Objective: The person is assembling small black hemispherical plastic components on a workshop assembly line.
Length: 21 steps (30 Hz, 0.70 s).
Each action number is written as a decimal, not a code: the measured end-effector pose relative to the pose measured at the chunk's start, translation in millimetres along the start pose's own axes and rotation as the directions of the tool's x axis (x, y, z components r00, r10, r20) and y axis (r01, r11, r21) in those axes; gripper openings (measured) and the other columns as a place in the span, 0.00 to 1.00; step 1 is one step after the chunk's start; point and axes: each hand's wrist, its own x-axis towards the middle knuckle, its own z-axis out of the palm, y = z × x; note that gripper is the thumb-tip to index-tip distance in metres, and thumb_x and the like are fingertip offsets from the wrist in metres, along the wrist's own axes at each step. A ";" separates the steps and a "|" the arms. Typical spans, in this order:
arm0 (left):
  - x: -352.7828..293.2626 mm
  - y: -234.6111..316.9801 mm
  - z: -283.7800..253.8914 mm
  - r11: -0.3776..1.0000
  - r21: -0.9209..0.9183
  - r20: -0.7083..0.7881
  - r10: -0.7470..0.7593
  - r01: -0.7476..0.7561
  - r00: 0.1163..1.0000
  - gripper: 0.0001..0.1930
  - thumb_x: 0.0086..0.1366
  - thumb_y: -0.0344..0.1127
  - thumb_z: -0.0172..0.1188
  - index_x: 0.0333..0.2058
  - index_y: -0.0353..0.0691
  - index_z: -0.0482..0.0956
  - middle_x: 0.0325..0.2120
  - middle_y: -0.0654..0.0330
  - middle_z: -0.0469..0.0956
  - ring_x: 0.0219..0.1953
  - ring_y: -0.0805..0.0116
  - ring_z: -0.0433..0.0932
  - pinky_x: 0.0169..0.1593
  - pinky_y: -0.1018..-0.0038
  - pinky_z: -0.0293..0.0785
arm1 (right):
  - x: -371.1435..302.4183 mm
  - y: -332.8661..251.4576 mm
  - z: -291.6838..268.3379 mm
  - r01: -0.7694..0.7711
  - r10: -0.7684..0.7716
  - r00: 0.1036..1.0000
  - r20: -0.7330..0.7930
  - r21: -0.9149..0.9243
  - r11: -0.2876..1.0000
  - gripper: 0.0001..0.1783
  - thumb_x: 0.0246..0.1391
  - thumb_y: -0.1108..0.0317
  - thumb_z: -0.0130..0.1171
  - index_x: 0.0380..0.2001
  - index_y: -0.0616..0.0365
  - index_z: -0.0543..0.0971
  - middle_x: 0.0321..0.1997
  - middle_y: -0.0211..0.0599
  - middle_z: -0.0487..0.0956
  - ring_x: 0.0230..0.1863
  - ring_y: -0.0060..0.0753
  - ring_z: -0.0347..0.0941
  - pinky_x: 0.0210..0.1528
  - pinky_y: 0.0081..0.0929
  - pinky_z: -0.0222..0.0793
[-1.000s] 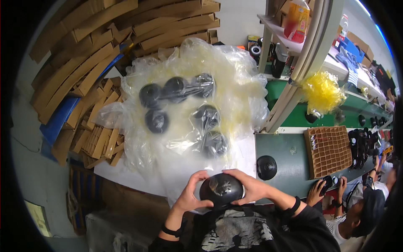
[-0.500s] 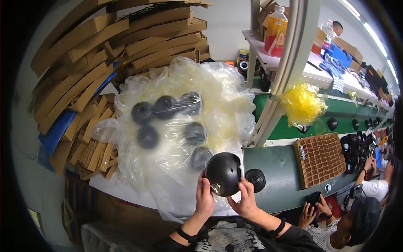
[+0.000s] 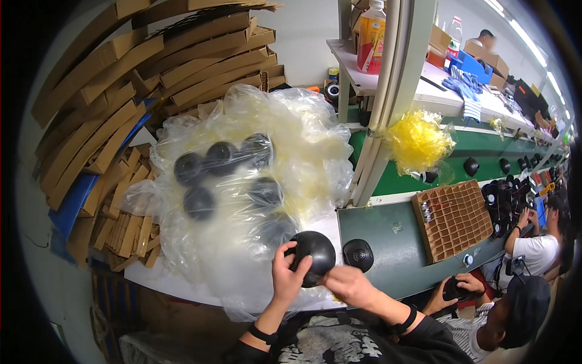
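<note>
A round black dome-shaped housing (image 3: 316, 255), smooth and glossy, is held up in front of me. My left hand (image 3: 288, 270) grips it from the left, thumb and fingers around its side. At its lower right edge my right hand (image 3: 350, 285) is closed with curled, pinching fingers. Whatever lies between those fingertips is hidden, and the hand is slightly blurred. Just right of the dome, a similar black housing with a perforated round patch (image 3: 358, 255) rests on the green work surface (image 3: 388, 279). Several more black domes (image 3: 199, 202) lie under clear plastic bags (image 3: 242, 255) to the left.
Flattened cardboard (image 3: 206, 60) is stacked at the far left. A cardboard divider tray (image 3: 454, 218) stands on the right. A metal post (image 3: 388, 103) bears a yellow plastic bundle (image 3: 420, 142). Beyond is a green conveyor (image 3: 448, 164). A co-worker in a dark cap (image 3: 527, 309) handles a black part nearby.
The dome has turned in my hands. My left hand has shifted its hold up its left side, and my right hand has gone from open support to a pinch at the edge. The view has swung slightly.
</note>
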 end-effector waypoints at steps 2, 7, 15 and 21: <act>18.0 -16.2 -4.1 0.989 -0.124 -0.073 -0.096 0.086 0.993 0.23 0.59 0.32 0.62 0.49 0.33 0.63 0.30 0.57 0.79 0.32 0.76 0.75 0.35 0.81 0.71 | -4.8 -25.6 -5.6 0.214 -0.265 0.964 0.015 0.546 0.810 0.07 0.40 0.73 0.58 0.27 0.58 0.73 0.28 0.37 0.73 0.28 0.38 0.71 0.27 0.28 0.67; 26.0 -9.9 -36.4 0.997 -0.068 -0.164 -0.043 0.033 0.986 0.22 0.58 0.31 0.62 0.48 0.33 0.63 0.31 0.55 0.79 0.33 0.74 0.76 0.39 0.79 0.72 | 10.6 -7.5 -92.2 0.184 -0.122 0.962 -0.243 0.250 0.950 0.03 0.46 0.75 0.54 0.21 0.60 0.72 0.19 0.33 0.71 0.24 0.30 0.70 0.26 0.22 0.66; -15.9 25.3 -43.4 0.996 0.042 0.224 0.071 -0.083 0.972 0.21 0.57 0.37 0.62 0.43 0.34 0.65 0.26 0.62 0.78 0.28 0.80 0.72 0.34 0.83 0.67 | 56.1 107.9 -183.8 -0.612 0.125 0.647 -0.752 -0.414 0.674 0.16 0.46 0.64 0.66 0.35 0.60 0.74 0.31 0.36 0.73 0.29 0.29 0.68 0.32 0.26 0.63; -24.7 45.0 -52.8 0.910 -0.348 0.421 -0.063 0.225 0.905 0.22 0.59 0.37 0.60 0.46 0.33 0.62 0.32 0.59 0.77 0.34 0.78 0.73 0.38 0.83 0.67 | 49.3 59.3 -134.8 -0.151 -0.146 0.729 -0.668 -0.365 0.919 0.44 0.33 0.53 0.74 0.52 0.59 0.65 0.49 0.43 0.69 0.50 0.42 0.65 0.49 0.37 0.61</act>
